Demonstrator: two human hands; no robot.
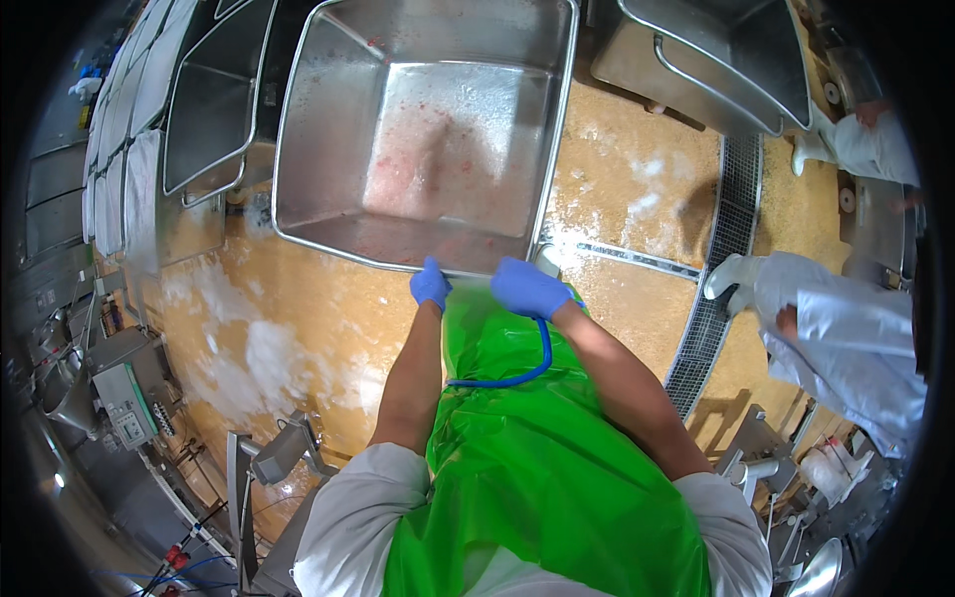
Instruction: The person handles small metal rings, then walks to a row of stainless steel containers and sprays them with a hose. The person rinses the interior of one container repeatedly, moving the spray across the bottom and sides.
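Note:
A large square steel tub [453, 214] stands in front of me, its inner walls and bottom spotted with reddish residue. My left hand [431, 284], in a blue glove, is closed at the near rim, thumb pointing up over the edge. Beside it on the right, my gloved right hand [530, 289] is closed at the same rim. A blue hose [527, 373] runs up from across my green apron [537, 448] into the right hand, whose fingers partly hide what they hold. Between the hands is a pale, blurred patch.
Another steel tub [726, 60] stands at the far right, and one more steel tub [214, 124] at the left. White foam [264, 363] lies on the wet tan floor. A drain grate [731, 219] runs along the right. Two people in white [836, 308] are beyond it. Machinery [129, 398] stands lower left.

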